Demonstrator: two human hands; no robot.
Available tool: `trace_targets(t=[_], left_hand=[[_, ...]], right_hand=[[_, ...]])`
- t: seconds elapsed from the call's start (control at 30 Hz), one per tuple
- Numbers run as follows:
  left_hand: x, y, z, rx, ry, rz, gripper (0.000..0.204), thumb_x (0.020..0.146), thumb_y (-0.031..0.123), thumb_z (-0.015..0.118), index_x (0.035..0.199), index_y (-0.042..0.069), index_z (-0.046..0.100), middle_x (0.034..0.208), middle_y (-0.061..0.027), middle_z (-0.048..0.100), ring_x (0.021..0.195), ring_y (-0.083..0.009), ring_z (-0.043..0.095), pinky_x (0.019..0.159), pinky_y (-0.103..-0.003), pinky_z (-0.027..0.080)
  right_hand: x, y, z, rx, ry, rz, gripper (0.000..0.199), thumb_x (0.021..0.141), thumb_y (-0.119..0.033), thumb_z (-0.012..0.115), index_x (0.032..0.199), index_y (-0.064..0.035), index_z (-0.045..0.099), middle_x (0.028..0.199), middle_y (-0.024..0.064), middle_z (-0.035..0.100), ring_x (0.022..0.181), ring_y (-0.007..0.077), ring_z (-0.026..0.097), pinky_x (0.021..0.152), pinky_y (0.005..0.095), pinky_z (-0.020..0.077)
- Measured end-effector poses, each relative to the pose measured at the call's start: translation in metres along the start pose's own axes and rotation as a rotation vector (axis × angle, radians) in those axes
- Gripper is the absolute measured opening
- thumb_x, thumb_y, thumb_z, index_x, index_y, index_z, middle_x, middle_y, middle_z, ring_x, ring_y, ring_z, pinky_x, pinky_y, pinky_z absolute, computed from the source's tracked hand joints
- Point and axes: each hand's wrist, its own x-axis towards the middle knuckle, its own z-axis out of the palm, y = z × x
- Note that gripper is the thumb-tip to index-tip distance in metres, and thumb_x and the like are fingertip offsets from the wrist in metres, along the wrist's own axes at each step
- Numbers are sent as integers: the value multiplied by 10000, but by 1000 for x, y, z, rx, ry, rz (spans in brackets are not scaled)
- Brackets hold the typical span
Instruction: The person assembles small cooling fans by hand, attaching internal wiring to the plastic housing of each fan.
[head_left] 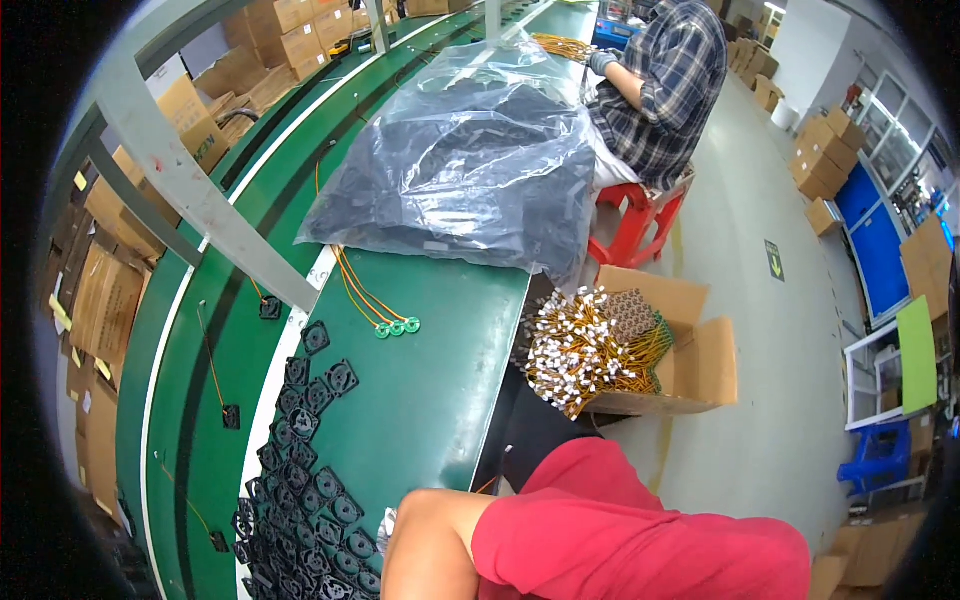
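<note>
My bent bare arm [428, 540] comes out of a red sleeve [620, 535] at the lower edge; neither hand can be made out. Beside the arm shows a small whitish-grey patch [387, 528] that is too little to name. A heap of black square fan frames [300, 490] lies left of it on the green bench [420, 390]. Farther up are several small round green boards [398, 328] with orange wires, which run under a big clear plastic bag [460, 170] full of dark parts.
An open cardboard box [705, 370] of wired parts with white plugs stands right of the bench. Beyond it a co-worker in a plaid shirt [665, 90] sits on a red stool [640, 215]. A grey metal post [190, 190] slants over the green conveyor [185, 400], which carries wired fans [231, 416].
</note>
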Motion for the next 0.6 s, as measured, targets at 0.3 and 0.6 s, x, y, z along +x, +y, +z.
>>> trace_targets(t=[0.3, 0.6], left_hand=[[1, -10, 7, -83, 0, -58, 589, 724, 265, 670, 1210, 8, 460, 1072, -114, 548, 853, -192, 533, 743, -318, 460], [-12, -9, 13, -180, -63, -136, 596, 726, 264, 670, 1219, 10, 452, 1089, -113, 537, 863, -190, 530, 741, -323, 465]], right_hand=[[4, 2, 1, -38, -24, 11, 230, 776, -110, 524, 981, -28, 461, 943, 146, 485, 756, 319, 538, 793, 365, 419], [-5, 5, 5, -57, 5, 59, 240, 772, -106, 522, 990, -28, 463, 941, 147, 487, 758, 317, 539, 793, 362, 420]])
